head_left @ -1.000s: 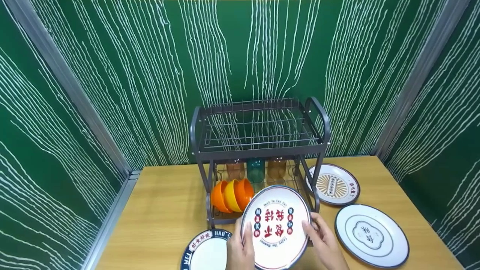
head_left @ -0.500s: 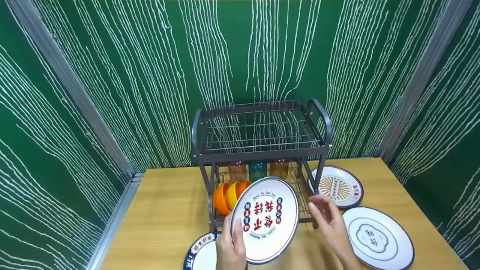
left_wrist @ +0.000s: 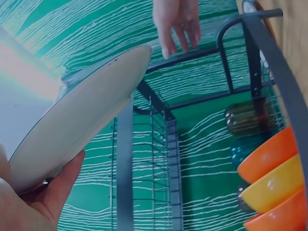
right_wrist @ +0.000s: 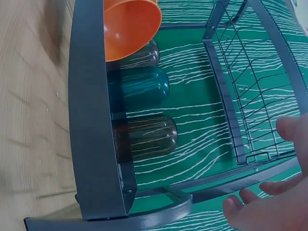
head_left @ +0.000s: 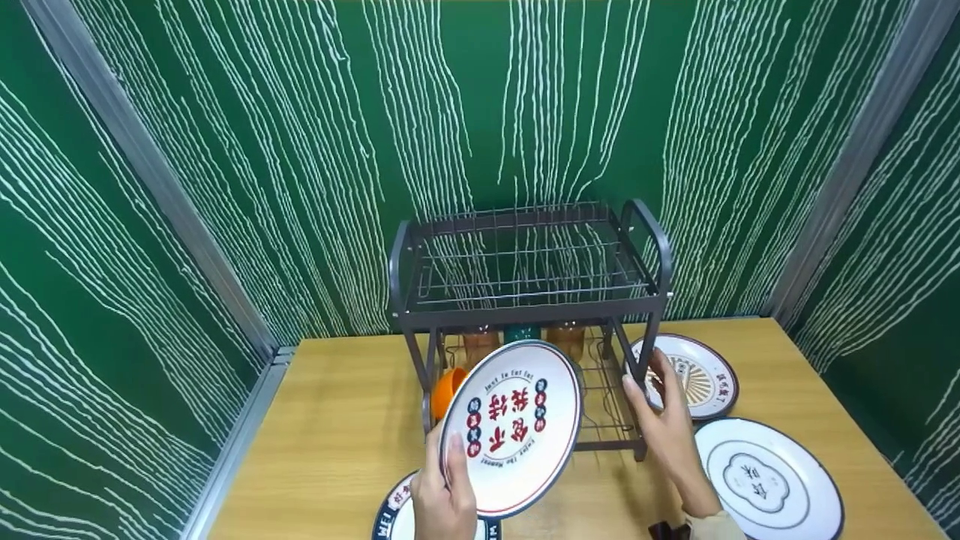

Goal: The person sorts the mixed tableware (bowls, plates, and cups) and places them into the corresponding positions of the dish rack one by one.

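My left hand (head_left: pixel 442 499) grips the lower left rim of a white plate (head_left: pixel 511 424) with red characters, tilted up in front of the dark two-tier dish rack (head_left: pixel 525 300). In the left wrist view the plate (left_wrist: pixel 82 115) shows edge-on above my thumb. My right hand (head_left: pixel 660 420) is off the plate, fingers relaxed, beside the rack's front right leg (head_left: pixel 646 352); whether it touches the leg I cannot tell. In the right wrist view its fingertips (right_wrist: pixel 269 202) hover by the rack frame (right_wrist: pixel 91 120).
Orange and yellow bowls (left_wrist: pixel 272 187) and upturned glasses (right_wrist: pixel 139 110) sit on the rack's lower tier. Two patterned plates (head_left: pixel 701 379) (head_left: pixel 765 476) lie on the wooden table (head_left: pixel 337 420) at right; a blue-rimmed plate (head_left: pixel 397 517) lies under my left hand. Green walls close in on three sides.
My right hand let go of the plate and moved right to the rack's front leg. My left hand alone carried the plate up and leftward.
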A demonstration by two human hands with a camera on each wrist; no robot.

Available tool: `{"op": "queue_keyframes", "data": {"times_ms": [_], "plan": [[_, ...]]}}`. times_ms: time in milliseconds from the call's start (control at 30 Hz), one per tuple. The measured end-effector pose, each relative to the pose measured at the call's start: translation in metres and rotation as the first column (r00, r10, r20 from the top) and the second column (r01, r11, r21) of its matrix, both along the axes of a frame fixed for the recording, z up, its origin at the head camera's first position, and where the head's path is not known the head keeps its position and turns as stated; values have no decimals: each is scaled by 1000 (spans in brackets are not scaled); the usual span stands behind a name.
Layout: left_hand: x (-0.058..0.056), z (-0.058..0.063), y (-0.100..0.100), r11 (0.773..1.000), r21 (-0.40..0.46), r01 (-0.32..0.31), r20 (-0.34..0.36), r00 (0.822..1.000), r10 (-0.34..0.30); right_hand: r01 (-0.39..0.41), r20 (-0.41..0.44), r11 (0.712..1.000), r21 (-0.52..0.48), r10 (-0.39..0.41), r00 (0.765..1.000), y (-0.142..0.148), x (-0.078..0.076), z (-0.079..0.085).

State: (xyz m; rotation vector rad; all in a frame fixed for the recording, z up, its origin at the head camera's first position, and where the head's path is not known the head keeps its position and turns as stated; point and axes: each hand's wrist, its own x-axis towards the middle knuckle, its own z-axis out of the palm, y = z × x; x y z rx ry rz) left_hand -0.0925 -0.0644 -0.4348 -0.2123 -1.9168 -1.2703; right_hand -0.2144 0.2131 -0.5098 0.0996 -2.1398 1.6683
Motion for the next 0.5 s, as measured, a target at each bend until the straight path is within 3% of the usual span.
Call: {"op": "queue_keyframes", "data": {"times_ms": [300,500], "plan": [[-3,27,-13,999,22,-34,-65,997,36,-34,-9,997,-64,34,999,3,-20,-7],[-4,37,-15,999,24,-44,-75,996,45,-16,36,1000,-26,17,999,4,-29,-14]]}}
